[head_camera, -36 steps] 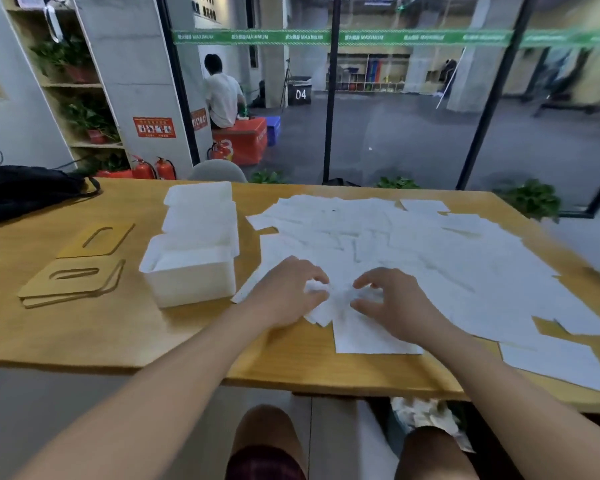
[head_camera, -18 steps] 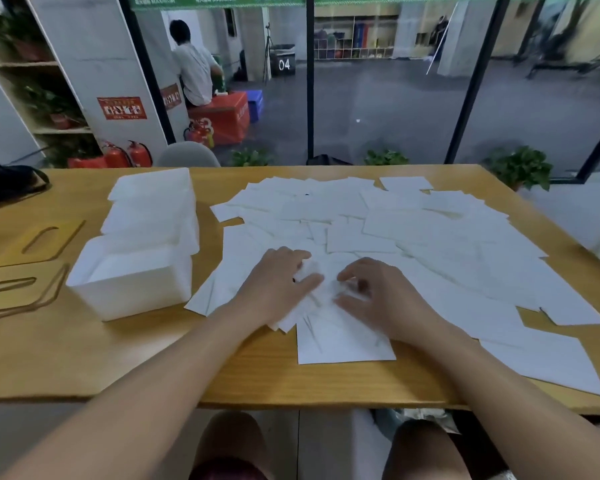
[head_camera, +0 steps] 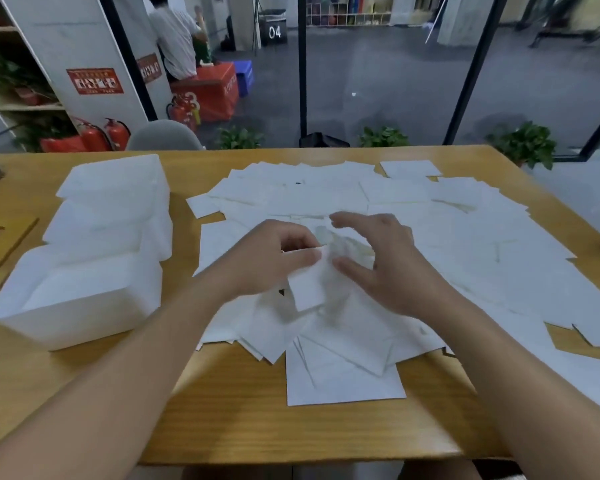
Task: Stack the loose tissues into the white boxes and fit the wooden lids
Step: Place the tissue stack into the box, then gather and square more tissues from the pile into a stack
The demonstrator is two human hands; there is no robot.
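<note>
The left hand [head_camera: 267, 258] is raised above the wooden table [head_camera: 243, 420], fingers curled, thumb and forefinger pinching the upper edge of a single tissue [head_camera: 309, 289]. The tissue hangs down from the pinch. Its long axis runs from the fingertips toward the near table edge, and its free lower corner points toward the person. The sheet is blurred, so its exact outline cannot be told.

The right hand [head_camera: 388, 268] is just beside the left fingers, on their right. Its fingers are spread and only slightly bent. The thumb lies against the right side of the hanging tissue; the other fingers reach over its top and grasp nothing.

Beneath both hands the loose tissues [head_camera: 430, 237] lie flat and overlapping, beyond and to the right of the fingers.

To the left of the left fingers stand the white boxes [head_camera: 84, 299], lined up away from the person, the nearest with its top open. At the left frame edge, well apart from the fingers, part of a wooden lid [head_camera: 7, 237] lies flat.
</note>
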